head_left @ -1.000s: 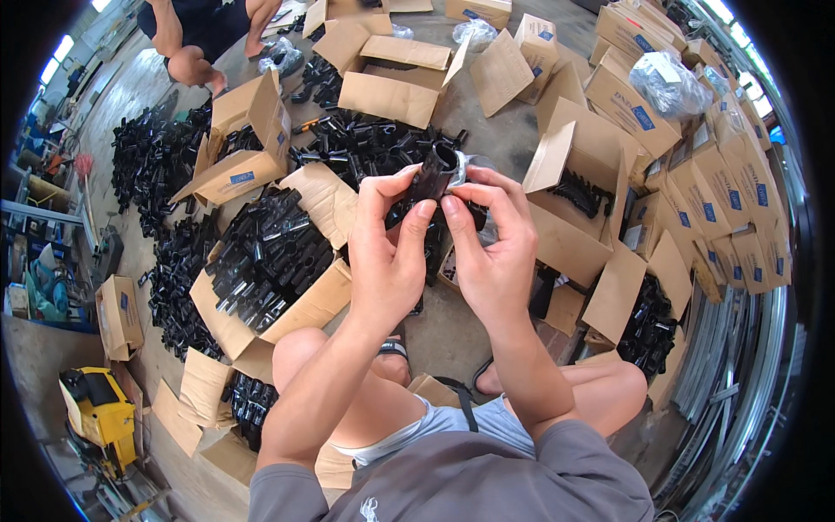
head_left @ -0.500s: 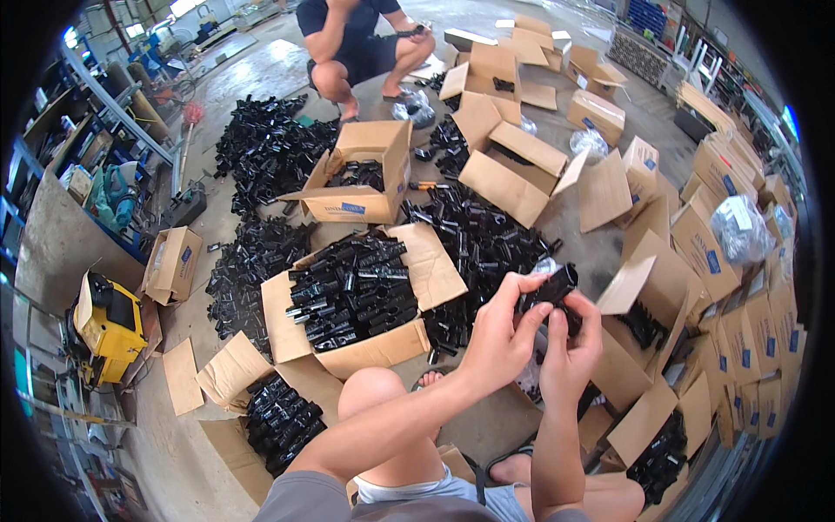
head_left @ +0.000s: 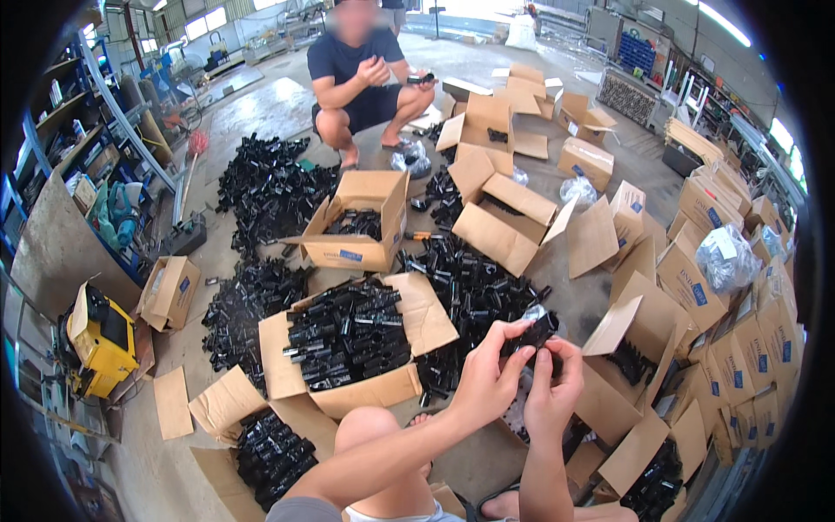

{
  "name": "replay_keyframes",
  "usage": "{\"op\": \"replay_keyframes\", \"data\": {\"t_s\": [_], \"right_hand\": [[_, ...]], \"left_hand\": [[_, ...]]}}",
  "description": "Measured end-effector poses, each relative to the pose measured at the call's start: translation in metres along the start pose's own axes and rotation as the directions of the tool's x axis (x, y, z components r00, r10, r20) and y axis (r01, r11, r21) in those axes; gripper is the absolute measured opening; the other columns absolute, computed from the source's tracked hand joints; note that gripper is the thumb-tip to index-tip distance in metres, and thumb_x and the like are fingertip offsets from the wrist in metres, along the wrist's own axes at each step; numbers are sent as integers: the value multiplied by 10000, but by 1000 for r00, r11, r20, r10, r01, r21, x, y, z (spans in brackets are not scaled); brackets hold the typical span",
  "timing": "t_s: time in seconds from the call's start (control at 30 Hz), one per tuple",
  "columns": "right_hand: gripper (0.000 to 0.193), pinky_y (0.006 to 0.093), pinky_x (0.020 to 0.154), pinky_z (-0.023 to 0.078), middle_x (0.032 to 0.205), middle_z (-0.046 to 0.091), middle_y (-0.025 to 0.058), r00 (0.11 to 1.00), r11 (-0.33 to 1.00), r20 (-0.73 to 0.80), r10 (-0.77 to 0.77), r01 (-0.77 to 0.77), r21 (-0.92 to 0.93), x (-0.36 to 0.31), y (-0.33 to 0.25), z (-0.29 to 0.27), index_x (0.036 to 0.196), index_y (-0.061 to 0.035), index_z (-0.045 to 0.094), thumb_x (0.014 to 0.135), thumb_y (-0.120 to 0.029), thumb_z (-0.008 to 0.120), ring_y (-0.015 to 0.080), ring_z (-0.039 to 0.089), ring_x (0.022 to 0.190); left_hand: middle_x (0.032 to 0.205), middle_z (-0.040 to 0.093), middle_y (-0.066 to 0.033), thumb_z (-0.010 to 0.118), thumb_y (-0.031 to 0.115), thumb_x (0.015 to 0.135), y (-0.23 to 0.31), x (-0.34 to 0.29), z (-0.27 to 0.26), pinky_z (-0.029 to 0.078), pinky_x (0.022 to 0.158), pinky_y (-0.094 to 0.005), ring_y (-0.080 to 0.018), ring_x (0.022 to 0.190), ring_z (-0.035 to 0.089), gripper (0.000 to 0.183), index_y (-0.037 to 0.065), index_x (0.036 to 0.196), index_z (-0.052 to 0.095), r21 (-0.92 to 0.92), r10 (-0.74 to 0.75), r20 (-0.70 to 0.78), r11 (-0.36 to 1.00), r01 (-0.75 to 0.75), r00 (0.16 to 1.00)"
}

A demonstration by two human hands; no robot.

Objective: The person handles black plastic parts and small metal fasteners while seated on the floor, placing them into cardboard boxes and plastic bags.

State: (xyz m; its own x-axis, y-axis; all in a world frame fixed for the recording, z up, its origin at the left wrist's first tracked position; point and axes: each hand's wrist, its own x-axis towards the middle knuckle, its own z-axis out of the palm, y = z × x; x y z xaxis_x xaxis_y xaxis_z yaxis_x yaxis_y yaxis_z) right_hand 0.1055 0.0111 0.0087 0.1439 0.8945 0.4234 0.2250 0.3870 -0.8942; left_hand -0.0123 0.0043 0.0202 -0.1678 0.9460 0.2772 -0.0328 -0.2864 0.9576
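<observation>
Right of the frame's centre, the left hand (head_left: 496, 365) and right hand (head_left: 557, 379) are both pinching a black tube (head_left: 544, 328); it's looking light, stiff, probably slick, its sides likely offering the best hold.

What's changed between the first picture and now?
The view has swung up and left, so the left hand and right hand appear farther right and lower, and more of the co-worker shows. Nothing was visibly let go: both hands still hold the black tubular part. The open box of black parts and the loose black pile beside it look unchanged.
</observation>
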Motion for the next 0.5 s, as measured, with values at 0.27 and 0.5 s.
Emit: {"op": "replay_keyframes", "data": {"t_s": [0.27, 0.5], "right_hand": [[155, 348, 878, 515, 1106, 654, 144, 999, 996, 11, -33, 32, 88, 1, 4, -2, 1082, 12, 594, 971, -95, 613, 229, 657, 967], [118, 337, 867, 512, 1107, 655, 137, 995, 984, -46, 91, -83, 160, -2, -13, 0, 1037, 11, 609, 956, -71, 637, 211, 652, 992]], "left_hand": [[1251, 665, -194, 617, 12, 971, 0, 0, 5, 574, 799, -307, -199, 1077, 682, 256, -30, 1212, 542, 13, 72, -25, 997, -71, 997], [1312, 620, -148, 580, -1, 994, 5, -2, 5, 551, 952, -317, -185, 1233, 585, 265, -22, 1253, 528, 5, -57, 41, 998, 57, 998]]}}
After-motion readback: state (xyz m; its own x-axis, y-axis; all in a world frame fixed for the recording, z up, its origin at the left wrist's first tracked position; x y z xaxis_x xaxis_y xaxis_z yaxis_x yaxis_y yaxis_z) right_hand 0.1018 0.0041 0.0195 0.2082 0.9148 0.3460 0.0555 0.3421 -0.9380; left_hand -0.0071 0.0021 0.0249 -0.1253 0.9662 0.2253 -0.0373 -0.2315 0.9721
